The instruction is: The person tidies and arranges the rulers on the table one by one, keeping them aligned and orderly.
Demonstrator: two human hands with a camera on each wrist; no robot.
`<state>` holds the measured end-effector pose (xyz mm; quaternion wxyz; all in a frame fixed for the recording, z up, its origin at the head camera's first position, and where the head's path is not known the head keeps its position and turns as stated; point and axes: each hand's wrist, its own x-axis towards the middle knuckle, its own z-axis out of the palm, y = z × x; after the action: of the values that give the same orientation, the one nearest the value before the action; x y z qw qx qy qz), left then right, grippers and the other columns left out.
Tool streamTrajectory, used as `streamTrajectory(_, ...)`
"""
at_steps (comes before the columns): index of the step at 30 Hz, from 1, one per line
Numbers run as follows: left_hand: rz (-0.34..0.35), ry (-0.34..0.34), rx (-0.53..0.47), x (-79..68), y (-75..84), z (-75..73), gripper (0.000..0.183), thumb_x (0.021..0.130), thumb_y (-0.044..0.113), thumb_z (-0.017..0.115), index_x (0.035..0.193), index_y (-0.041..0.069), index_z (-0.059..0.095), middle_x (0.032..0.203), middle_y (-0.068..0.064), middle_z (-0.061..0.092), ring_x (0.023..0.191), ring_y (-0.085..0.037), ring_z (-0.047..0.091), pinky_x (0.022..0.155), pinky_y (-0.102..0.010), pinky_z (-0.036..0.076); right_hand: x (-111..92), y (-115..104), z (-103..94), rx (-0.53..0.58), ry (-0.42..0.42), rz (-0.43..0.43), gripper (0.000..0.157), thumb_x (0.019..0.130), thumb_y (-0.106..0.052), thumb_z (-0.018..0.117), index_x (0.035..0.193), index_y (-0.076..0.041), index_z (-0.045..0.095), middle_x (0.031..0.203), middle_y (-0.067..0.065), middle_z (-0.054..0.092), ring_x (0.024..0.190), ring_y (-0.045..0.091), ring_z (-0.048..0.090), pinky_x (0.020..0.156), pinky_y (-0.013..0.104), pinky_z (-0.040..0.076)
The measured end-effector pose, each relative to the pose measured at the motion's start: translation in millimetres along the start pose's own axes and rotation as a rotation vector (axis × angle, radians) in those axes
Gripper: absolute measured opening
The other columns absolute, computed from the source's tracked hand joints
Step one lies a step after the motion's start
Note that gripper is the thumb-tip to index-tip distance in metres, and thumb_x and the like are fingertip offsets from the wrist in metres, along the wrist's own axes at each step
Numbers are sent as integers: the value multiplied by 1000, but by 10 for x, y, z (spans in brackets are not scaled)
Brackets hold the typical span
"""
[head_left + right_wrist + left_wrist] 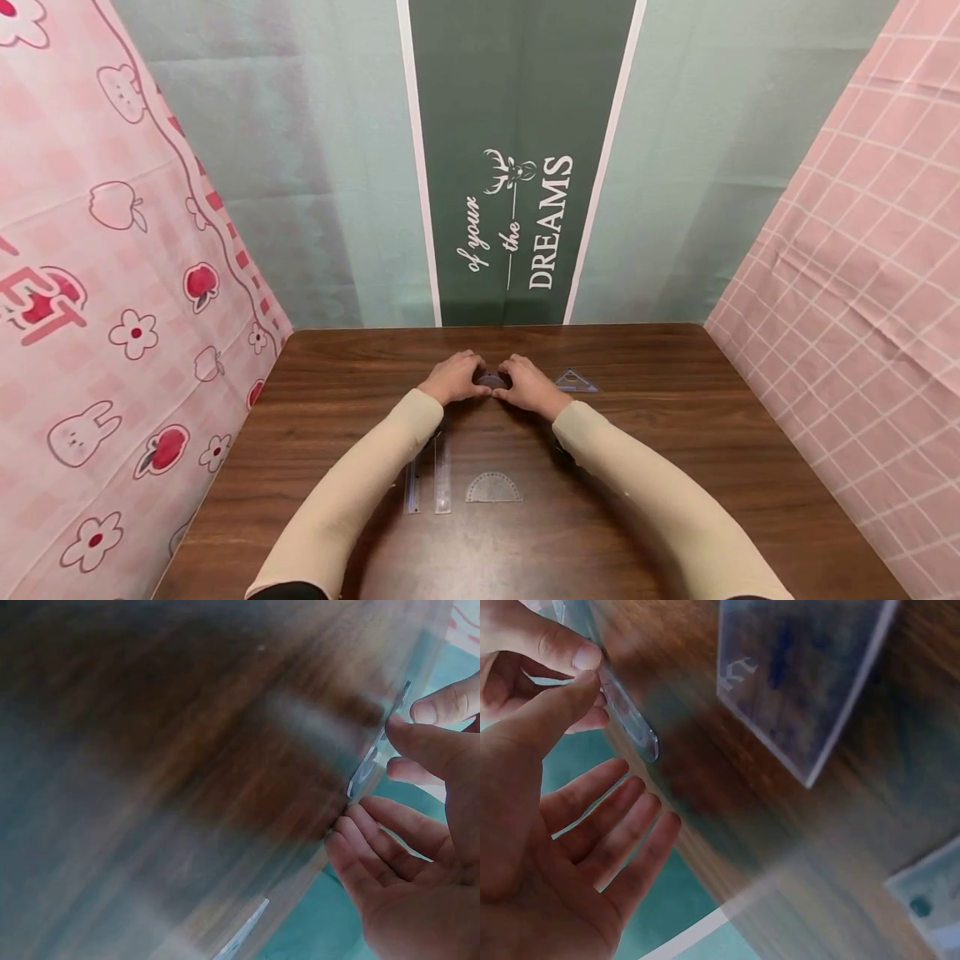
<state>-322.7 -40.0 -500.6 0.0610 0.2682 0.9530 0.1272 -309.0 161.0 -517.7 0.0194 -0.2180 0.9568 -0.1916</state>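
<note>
A bluish see-through half-round protractor (491,381) lies near the table's far edge, between the two hands. My left hand (454,379) is at its left side, my right hand (528,385) at its right. Both thumbs come close together by its near edge. The left wrist view shows the left fingers (622,832) extended and spread, with the clear piece (634,724) edge-on past the thumb tips. In the right wrist view the right fingers (375,847) are loosely bent near the tabletop, and the thumb is beside the protractor (362,774). Exact contact is hard to tell.
A blue-marked set square (576,383) lies right of the right hand. Nearer the front are a clear protractor (492,489), a clear ruler (442,487) and a narrower blue-marked ruler (412,493), both partly behind the left forearm. Fabric hangings stand around the wooden table (637,467).
</note>
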Motion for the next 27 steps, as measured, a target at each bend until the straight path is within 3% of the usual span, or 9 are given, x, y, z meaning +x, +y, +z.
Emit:
streamTrajectory(9,-34,5,68,41,21,32,49,98,42,80,138,14,72,139,-8,65,129,-25,62,102,-46,56,45,-51,15,-27,-9,12,44,98,-26,83,128,5,72,112,13,60,103,28,56,94,43,52)
streamTrajectory(17,-28,50,81,48,55,51,42,97,40,82,129,14,76,125,-6,70,114,-24,68,95,-44,58,28,-33,15,-49,-10,4,42,99,-25,82,127,4,73,108,12,59,101,28,55,94,43,50)
streamTrajectory(27,-53,45,83,60,72,44,42,97,39,82,129,13,75,127,-8,70,117,-26,68,98,-46,58,55,-32,18,-76,-15,-5,41,100,-25,80,129,3,73,109,13,61,102,28,56,94,43,50)
